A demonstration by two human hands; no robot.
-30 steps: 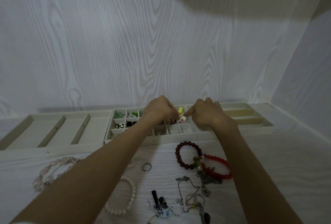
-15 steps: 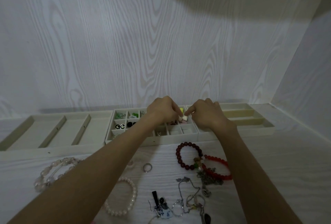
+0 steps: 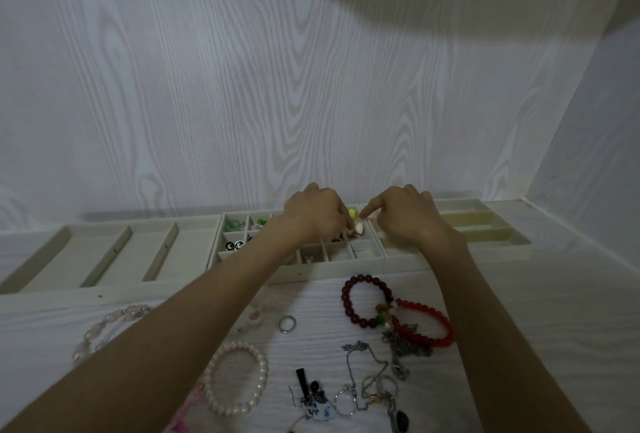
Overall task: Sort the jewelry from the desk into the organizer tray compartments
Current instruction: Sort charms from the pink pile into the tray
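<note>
Both hands hover over the middle organizer tray, above its far right small compartments. My left hand and my right hand meet fingertip to fingertip on a small white earring, which they pinch between them. A yellow piece lies just behind it. Green pieces and black studs lie in the tray's left compartments. On the desk are a dark red bead bracelet, a red bracelet, a silver ring, a pearl bracelet and a silver chain.
A tray with long compartments stands at the left and another tray at the right, both against the wall. A pink bead necklace lies under my left forearm. A blue and white pin lies near the front edge.
My left hand has moved right to meet my right hand at the white earring. My right index finger now points out toward the left hand.
</note>
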